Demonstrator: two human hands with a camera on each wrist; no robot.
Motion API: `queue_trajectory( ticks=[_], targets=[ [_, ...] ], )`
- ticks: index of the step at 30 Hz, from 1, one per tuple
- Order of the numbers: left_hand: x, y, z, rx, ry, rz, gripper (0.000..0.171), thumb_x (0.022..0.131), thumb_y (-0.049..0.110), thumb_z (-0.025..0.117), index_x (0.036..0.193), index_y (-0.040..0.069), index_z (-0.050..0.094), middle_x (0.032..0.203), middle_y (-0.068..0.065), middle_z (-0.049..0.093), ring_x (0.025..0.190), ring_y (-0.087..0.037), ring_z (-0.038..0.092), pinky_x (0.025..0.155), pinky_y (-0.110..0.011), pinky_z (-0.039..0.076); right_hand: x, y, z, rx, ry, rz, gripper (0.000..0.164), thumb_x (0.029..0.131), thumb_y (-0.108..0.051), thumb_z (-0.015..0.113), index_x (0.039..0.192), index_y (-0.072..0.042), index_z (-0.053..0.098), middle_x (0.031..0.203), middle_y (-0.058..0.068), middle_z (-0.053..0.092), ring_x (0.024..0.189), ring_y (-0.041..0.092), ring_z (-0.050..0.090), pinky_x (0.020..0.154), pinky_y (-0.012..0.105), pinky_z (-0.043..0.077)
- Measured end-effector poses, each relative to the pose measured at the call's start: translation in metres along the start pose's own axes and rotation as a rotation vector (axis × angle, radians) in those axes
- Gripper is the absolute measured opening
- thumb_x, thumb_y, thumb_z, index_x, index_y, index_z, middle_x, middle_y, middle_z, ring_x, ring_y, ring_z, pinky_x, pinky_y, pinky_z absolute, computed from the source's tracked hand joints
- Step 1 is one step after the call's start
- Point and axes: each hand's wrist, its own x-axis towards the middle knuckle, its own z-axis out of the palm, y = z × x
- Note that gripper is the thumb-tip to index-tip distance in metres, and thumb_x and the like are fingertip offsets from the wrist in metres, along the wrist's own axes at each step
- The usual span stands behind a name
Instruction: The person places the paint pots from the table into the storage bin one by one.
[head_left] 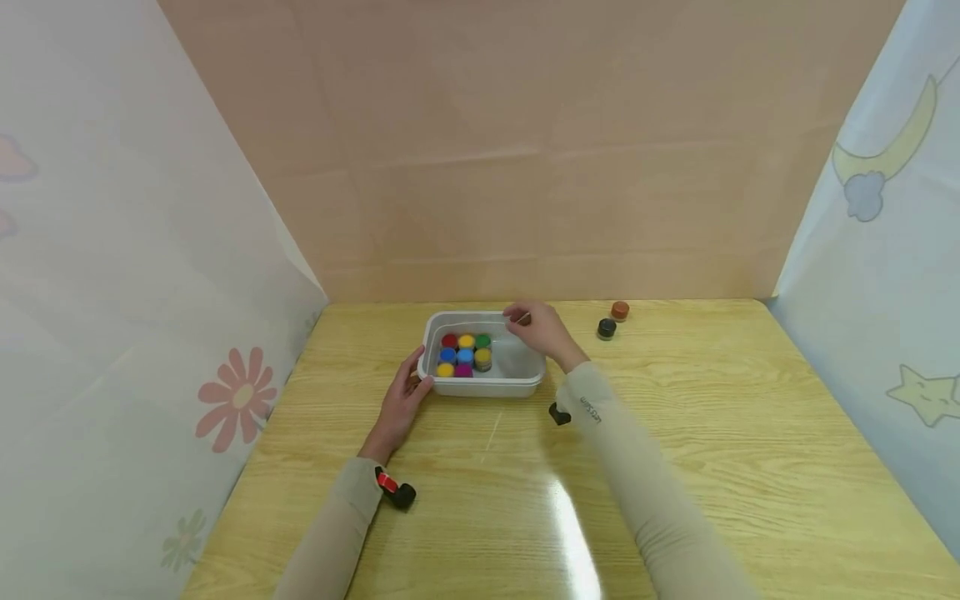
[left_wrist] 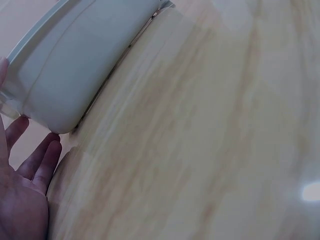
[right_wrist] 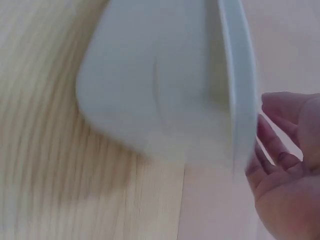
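Note:
A white plastic tub point(head_left: 480, 388) stands near the table's back edge. Small jars with coloured lids point(head_left: 466, 357) fill its left part: red, yellow, green, blue, light blue and purple show. At the tub's front left corner, my left hand point(head_left: 401, 407) holds on, thumb at the front and fingers along the side. The left wrist view has those fingers point(left_wrist: 47, 162) touching the tub's lower end. Above the tub's back right rim is my right hand point(head_left: 538, 329), its fingers loosely bent. No object shows between thumb and fingers point(right_wrist: 272, 142) in the right wrist view.
A black-lidded jar point(head_left: 607, 329) and an orange-brown-lidded jar point(head_left: 619, 311) stand on the wooden table point(head_left: 712, 417) to the right of the tub. A brown backdrop point(head_left: 480, 167) rises behind, with patterned white sheets point(head_left: 112, 333) at both sides.

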Motion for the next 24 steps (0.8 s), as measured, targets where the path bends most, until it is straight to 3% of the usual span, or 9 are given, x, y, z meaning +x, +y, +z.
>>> queue_trajectory(
  ticks=[7,10,18,24],
  targets=[
    [-0.002,-0.002,-0.003,0.001,-0.010,0.000,0.059,0.107,0.040,0.058,0.160,0.041,0.033,0.167,0.000,0.033,0.141,-0.033,0.051,0.117,-0.056,0.040,-0.010,0.045,-0.035,0.164,0.252,0.044,0.039,0.101,-0.005,0.064,0.140,0.002,0.060,0.121,0.024,0.064,0.117,0.038,0.062,0.104,0.050,0.052],
    [-0.002,-0.002,-0.004,-0.001,-0.006,-0.001,0.059,0.106,0.042,0.058,0.160,0.043,0.033,0.167,0.001,0.033,0.140,-0.033,0.052,0.117,-0.056,0.041,-0.020,0.062,-0.048,0.212,0.320,0.085,0.044,0.101,-0.004,0.064,0.144,0.000,0.056,0.129,0.027,0.059,0.123,0.040,0.056,0.108,0.051,0.048],
    [-0.003,-0.001,-0.003,0.001,0.010,-0.009,0.059,0.106,0.042,0.058,0.159,0.044,0.034,0.167,0.002,0.033,0.139,-0.031,0.053,0.117,-0.053,0.042,-0.042,0.102,-0.067,0.231,0.419,0.193,0.058,0.100,-0.006,0.065,0.155,-0.004,0.044,0.140,0.029,0.050,0.129,0.043,0.049,0.113,0.054,0.041],
    [-0.002,-0.001,0.000,-0.004,-0.002,0.002,0.059,0.107,0.040,0.058,0.161,0.040,0.033,0.167,0.001,0.033,0.138,-0.031,0.053,0.116,-0.051,0.042,-0.054,0.124,-0.067,0.234,0.369,0.256,0.066,0.100,-0.007,0.067,0.157,0.002,0.036,0.150,0.029,0.044,0.139,0.046,0.044,0.117,0.057,0.038]
  ],
)
